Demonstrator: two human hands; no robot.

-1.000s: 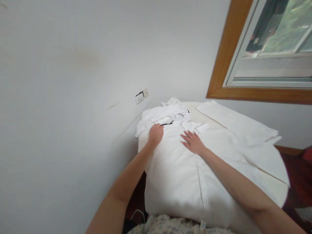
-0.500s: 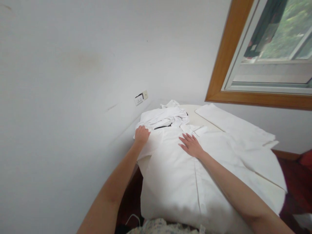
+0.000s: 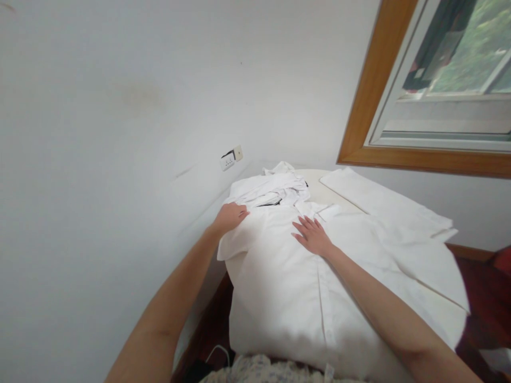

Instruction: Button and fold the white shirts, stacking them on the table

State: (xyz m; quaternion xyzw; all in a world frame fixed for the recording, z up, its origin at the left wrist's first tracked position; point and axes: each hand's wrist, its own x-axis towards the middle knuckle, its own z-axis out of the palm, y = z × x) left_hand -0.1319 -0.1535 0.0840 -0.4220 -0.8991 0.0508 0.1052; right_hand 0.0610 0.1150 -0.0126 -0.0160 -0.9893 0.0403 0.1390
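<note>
A white button-front shirt lies spread over a round table, its near end hanging over the front edge. My left hand is at the shirt's upper left, by the shoulder and short sleeve, fingers bent together on the cloth. The fingertips are partly hidden, but they appear to pinch the fabric. Flat on the shirt below its collar rests my right hand, fingers spread and holding nothing. Just beyond the shirt sits a pile of crumpled white clothing with a dark strip showing. The shirt's long right part covers much of the tabletop.
The pale round table stands in a corner against white walls. A folded white cloth piece lies at its right back. A wall socket is left of the pile. A wood-framed window is at right; a white cable hangs below.
My left hand has turned and shifted slightly at the shoulder, and the sleeve below it now sticks out further left. My right hand stays in place.
</note>
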